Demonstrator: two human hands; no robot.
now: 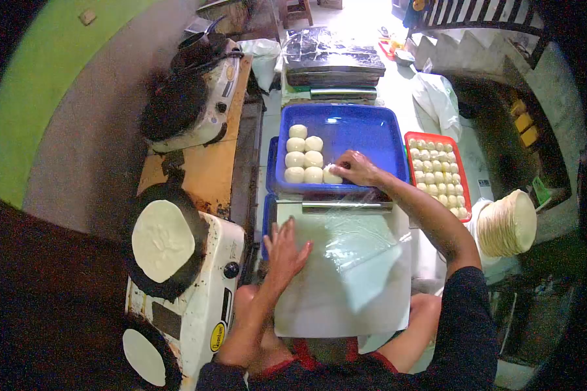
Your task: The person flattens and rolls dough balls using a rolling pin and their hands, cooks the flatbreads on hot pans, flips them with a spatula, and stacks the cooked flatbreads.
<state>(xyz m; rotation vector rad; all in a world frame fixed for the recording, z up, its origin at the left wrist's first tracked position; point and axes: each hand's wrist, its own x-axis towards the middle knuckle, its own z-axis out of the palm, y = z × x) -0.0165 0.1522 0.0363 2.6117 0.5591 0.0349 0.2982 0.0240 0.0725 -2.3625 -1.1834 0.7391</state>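
My right hand (357, 167) reaches into the blue tray (365, 124), its bent fingers on a white dough ball (332, 174) at the near row's right end. Several more dough balls (295, 158) stand in rows on the tray's left side. My left hand (285, 249) is spread, palm down, at the left edge of the white board (300, 306), and holds nothing. Crumpled clear plastic (355, 238) lies on the board, to the right of my left hand.
On the left, a stove (218, 287) carries flat dough rounds (163, 240) on dark pans. A red tray (466, 195) of small dough balls and a stack of flatbreads (502, 225) stand right. Behind the blue tray is a black-covered stack (334, 62).
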